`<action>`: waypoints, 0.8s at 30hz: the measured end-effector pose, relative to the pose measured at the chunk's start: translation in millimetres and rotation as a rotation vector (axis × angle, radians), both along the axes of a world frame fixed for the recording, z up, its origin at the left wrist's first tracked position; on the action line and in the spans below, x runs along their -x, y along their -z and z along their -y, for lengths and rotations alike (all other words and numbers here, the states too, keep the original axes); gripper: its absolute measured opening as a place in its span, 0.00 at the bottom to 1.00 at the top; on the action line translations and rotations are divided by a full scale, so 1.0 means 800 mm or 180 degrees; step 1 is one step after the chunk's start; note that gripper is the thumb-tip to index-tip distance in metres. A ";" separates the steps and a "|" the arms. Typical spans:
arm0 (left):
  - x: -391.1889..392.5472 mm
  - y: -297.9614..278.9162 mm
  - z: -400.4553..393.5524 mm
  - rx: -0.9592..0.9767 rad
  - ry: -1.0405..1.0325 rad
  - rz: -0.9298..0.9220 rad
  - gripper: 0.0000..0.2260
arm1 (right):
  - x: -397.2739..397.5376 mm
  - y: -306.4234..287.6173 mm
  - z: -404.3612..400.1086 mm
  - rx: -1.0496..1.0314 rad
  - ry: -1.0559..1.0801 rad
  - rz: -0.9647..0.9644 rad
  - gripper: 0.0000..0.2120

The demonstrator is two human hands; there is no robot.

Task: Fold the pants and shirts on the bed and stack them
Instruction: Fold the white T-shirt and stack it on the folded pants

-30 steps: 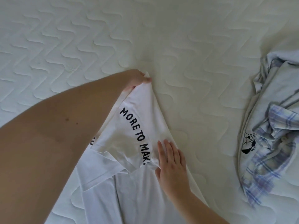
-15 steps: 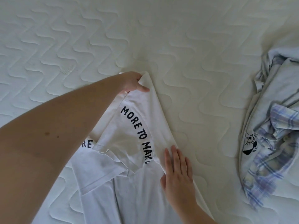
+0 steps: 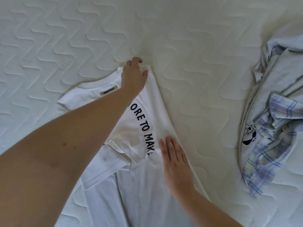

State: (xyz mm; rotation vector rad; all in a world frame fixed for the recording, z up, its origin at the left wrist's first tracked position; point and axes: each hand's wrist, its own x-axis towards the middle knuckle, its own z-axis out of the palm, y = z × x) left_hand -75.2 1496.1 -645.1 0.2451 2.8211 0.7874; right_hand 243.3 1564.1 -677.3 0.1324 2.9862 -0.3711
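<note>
Quilted cream mattress (image 3: 188, 38) fills the head view. A white printed cotton T-shirt (image 3: 139, 177) is laid collar-away, long axis toward the viewer. Its folded top corner is touched by the loosely spread left hand (image 3: 133, 76); its right fold is pressed by the flat right hand (image 3: 175, 161). A crumpled blue plaid garment pile (image 3: 275, 128) lies well apart, right.

You look straight down on a bed (image 3: 180, 38) covered in pale cream quilting stitched in wavy lines, lit softly and evenly, filling your whole view.
</note>
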 end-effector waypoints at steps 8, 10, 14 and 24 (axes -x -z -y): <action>-0.220 -0.004 0.046 0.0145 0.2048 -0.0426 0.16 | -0.043 -0.008 -0.004 -0.0122 0.0132 -0.0127 0.29; -0.265 0.004 0.060 0.0271 0.2524 -0.0493 0.20 | -0.066 -0.010 -0.011 -0.0161 0.0280 -0.0114 0.29; -0.312 0.017 0.072 0.0858 0.3089 -0.0571 0.27 | -0.122 -0.016 -0.031 -0.0279 0.0531 0.0028 0.30; -0.343 0.006 0.019 0.1508 0.3823 -0.2152 0.17 | -0.247 -0.044 -0.057 -0.0373 0.1201 0.0509 0.44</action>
